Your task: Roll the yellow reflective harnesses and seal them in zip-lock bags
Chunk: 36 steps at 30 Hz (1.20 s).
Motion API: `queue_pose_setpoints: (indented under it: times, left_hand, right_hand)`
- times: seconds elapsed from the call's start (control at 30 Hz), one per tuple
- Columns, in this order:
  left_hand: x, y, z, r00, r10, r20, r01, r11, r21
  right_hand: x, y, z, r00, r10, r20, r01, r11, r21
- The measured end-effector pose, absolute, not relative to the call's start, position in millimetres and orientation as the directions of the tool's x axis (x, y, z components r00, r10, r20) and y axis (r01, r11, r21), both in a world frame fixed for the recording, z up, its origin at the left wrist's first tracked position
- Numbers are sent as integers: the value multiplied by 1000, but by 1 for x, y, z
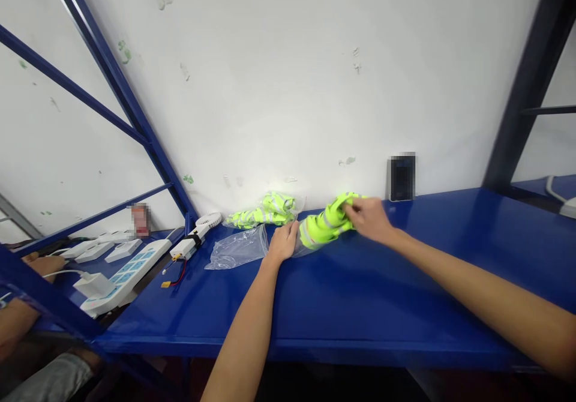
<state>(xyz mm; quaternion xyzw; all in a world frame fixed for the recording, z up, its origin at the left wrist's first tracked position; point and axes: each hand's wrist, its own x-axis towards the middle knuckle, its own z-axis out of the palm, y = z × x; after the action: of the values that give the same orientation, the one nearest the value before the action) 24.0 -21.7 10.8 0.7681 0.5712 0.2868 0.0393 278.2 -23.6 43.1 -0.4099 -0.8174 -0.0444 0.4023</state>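
My right hand (371, 217) pinches the far end of a bunched, fluorescent yellow-green reflective vest (323, 227) with silver stripes. The vest's near end sits inside the mouth of a clear plastic bag (238, 249), whose flat part stretches to the left over the blue tabletop. My left hand (283, 243) is closed over the bag beside the vest, pressing it near the table; its fingertips are partly hidden. Just behind, against the wall, lies a second vest (265, 211) of the same colour, wrapped in clear plastic.
The blue table (360, 306) meets a white wall. A small white fan (209, 219), a white device with a yellow-plugged cable (177, 270) and a power strip (130, 276) lie left. A black box (402, 177) stands at the back right. Another person's hand (45, 265) shows far left.
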Motion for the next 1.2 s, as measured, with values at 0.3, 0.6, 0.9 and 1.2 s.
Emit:
queue_pose_setpoints:
  times: [0.3,0.6,0.9,1.2]
  left_hand:
    - [39,-35,7,219,936,275,955,-264,137]
    - [54,-48,18,432,875,219,872,-467,145]
    - [76,-91,52,431,772,467,888,-454,-69]
    - [-69,-83,137,-149,875,460,975,208,-79]
  right_hand:
    - [258,35,165,419,776,472,210,422,-882]
    - [262,62,95,93,956,279,560,181,-809]
    - [244,44,60,-421,737,529,751,610,-252]
    - [248,41,11,-607,764,218,738,644,-202]
